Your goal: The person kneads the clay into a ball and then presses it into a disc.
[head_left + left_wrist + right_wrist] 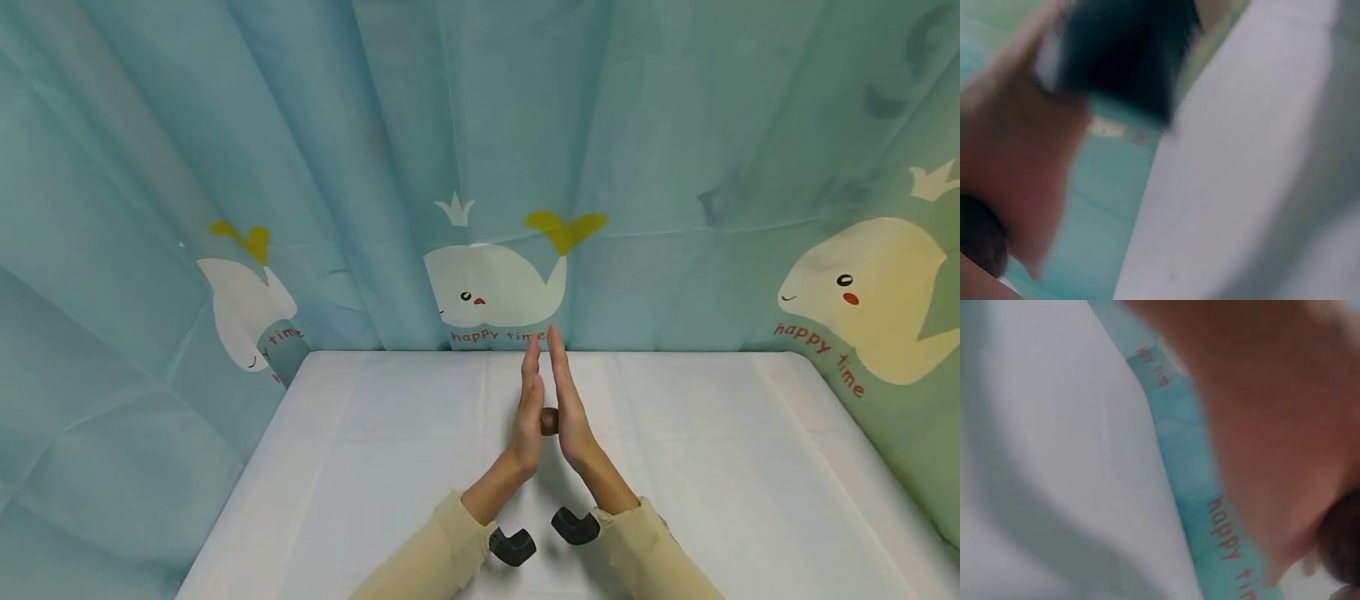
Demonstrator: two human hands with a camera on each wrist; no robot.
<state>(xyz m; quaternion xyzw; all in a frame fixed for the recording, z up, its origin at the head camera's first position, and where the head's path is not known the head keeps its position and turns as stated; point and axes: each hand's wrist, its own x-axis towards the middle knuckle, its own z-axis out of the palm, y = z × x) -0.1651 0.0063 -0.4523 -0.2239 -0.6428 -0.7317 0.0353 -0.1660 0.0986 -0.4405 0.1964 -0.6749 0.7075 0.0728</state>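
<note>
A small, dark brown ball (550,422) sits between the two palms, which face each other in the head view. My left hand (528,422) is held upright on one side of it, fingers straight and pointing away. On the other side, my right hand (572,410) presses the ball with its fingers likewise extended. Both hands appear raised over the white table (405,417). In the left wrist view the dark ball (982,236) shows at the left edge, partly hidden by a hand; in the right wrist view the ball (1342,540) is cut off at the right edge.
Each wrist wears a black camera mount, the left mount (513,547) and the right mount (575,526) standing close together. Behind the table hangs a blue-green curtain (660,167) printed with white whales, and it also runs along both sides.
</note>
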